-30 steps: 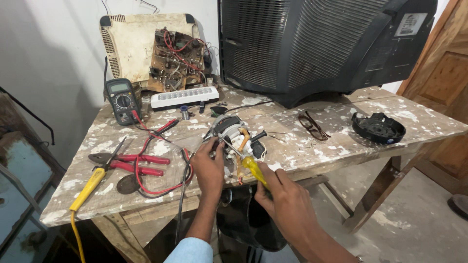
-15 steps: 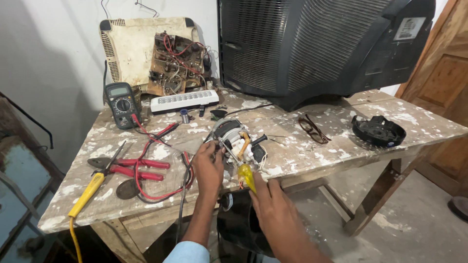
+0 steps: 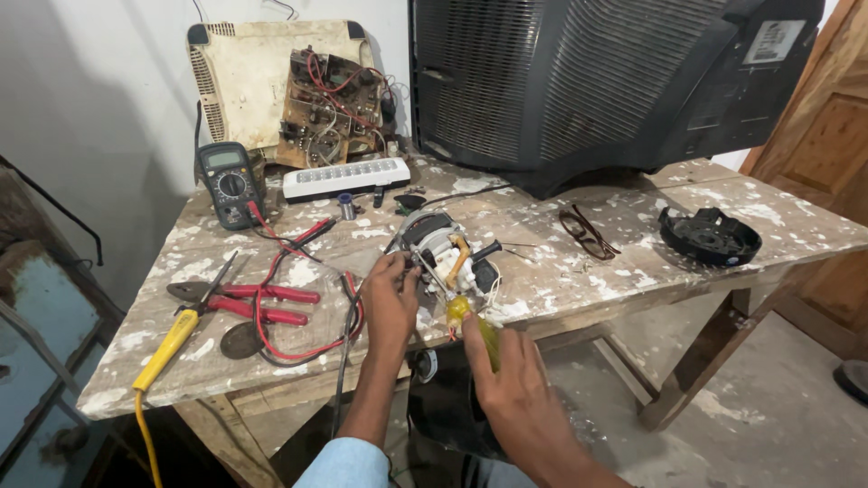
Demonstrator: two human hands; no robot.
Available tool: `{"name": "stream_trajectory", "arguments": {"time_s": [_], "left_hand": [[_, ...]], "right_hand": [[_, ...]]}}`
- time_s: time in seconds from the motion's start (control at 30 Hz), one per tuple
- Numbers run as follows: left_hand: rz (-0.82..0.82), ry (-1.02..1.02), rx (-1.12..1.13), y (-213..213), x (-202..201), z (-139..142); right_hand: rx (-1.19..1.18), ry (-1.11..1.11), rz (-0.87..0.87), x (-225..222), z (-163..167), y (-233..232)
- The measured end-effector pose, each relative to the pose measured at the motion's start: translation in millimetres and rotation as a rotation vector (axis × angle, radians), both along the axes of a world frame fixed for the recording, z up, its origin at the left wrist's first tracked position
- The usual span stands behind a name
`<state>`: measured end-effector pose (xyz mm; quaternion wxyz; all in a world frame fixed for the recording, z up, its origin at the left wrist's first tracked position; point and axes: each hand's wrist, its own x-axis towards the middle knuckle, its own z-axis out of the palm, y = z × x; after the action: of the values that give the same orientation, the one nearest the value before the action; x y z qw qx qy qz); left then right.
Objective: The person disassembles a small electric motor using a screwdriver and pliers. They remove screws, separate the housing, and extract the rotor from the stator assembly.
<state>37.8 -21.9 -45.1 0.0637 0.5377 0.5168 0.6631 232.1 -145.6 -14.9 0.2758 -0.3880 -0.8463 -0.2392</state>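
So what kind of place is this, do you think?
Probably a small electronics repair workshop: a multimeter, a bare circuit board and a big old television crowd a paint-spattered wooden table.

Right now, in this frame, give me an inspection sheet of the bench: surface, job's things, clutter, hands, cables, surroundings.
Surface: paint-spattered wooden table, worn.
Job's things: small grey-and-white electric motor at the front edge; yellow-handled screwdriver pointing at it.
Clutter: black digital multimeter, red-handled pliers, yellow-handled soldering iron, white oblong LED lamp, brown-framed glasses, round black plastic cover.
Hands: left hand steadies the motor; right hand grips the screwdriver.
Cables: red test leads looped by the pliers.
Surroundings: black CRT television, open cream-cased circuit board, brown wooden door.
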Motion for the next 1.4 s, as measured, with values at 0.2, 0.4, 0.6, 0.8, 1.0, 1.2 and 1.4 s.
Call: {"name": "stream_trajectory", "arguments": {"time_s": [0.2, 0.4, 0.6, 0.8, 1.0, 1.2, 1.4], "left_hand": [[-0.007, 0.015, 0.013, -0.5, -0.4, 2.0], [-0.023, 0.012, 0.043, -2.4, 0.6, 3.6], [-0.027, -0.009, 0.032, -1.0, 1.2, 4.2], [-0.041, -0.029, 0.011, -0.3, 2.5, 3.8], [-0.019, -0.016, 0.022, -0.5, 3.9, 3.2], [0.084, 0.099, 0.01, -4.0, 5.3, 7.1], [0.06, -0.048, -0.089, -5.6, 8.7, 11.5]], "right_hand": [[0.05, -0.076, 0.041, 5.2, -0.5, 7.7], [0.213, -0.197, 0.113, 17.7, 4.9, 15.7], [0.456, -0.412, 0.169, 30.7, 17.1, 27.7], [0.305, -0.646, 0.155, 48.3, 30.6, 35.6], [-0.207, -0.266, 0.152, 50.0, 31.6, 33.2], [-0.203, 0.309, 0.213, 38.7, 22.4, 60.2], [-1.562, 1.135, 0.222, 23.6, 35.5, 81.3]]}}
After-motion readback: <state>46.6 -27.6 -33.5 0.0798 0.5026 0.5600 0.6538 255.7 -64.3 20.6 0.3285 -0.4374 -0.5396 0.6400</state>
